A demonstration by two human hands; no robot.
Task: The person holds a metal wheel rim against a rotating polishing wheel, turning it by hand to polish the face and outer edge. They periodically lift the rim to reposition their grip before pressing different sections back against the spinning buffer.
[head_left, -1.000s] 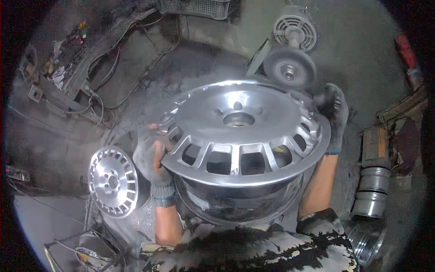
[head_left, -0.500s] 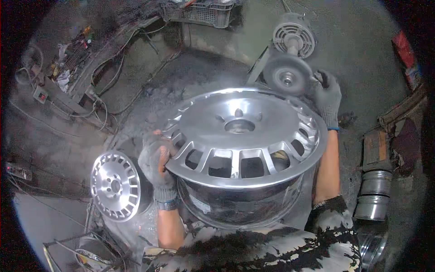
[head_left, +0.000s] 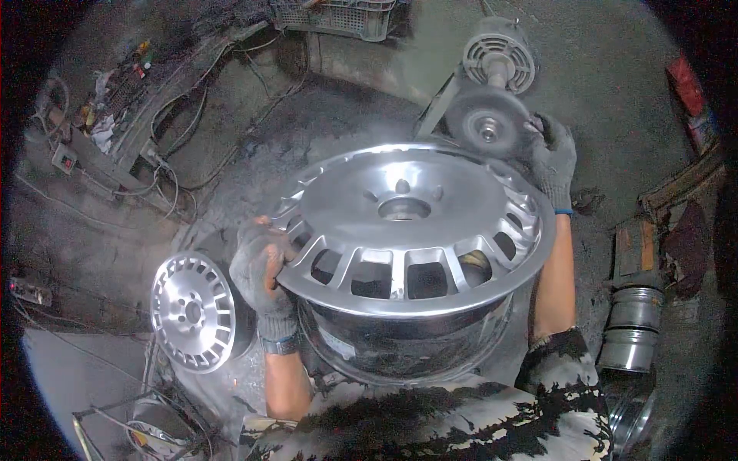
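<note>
A silvery alloy wheel rim (head_left: 350,206) lies tilted in front of me, its slotted face up and its far edge close to a round buffing wheel (head_left: 469,115). My left hand (head_left: 265,261), in a worn grey glove with bare fingertips, is closed on the rim's left edge, with fingers reaching in at the slots. Beyond the rim's right side, my right hand (head_left: 555,154), also gloved, has its fingers curled beside the right edge of the buffing wheel. Whatever those fingers hold, if anything, is dark and cannot be made out. The buffing wheel looks blurred, as if spinning.
An electric motor (head_left: 500,58) sits behind the buffing wheel. A second slotted rim (head_left: 192,313) stands at the left. Metal barrels (head_left: 632,329) are stacked at right. Cables (head_left: 181,165) run along the left ledge, and a plastic crate (head_left: 338,19) stands at the back.
The rim and both hands appear almost where they were, with the whole view shifted very slightly. Both hands keep their curled shape.
</note>
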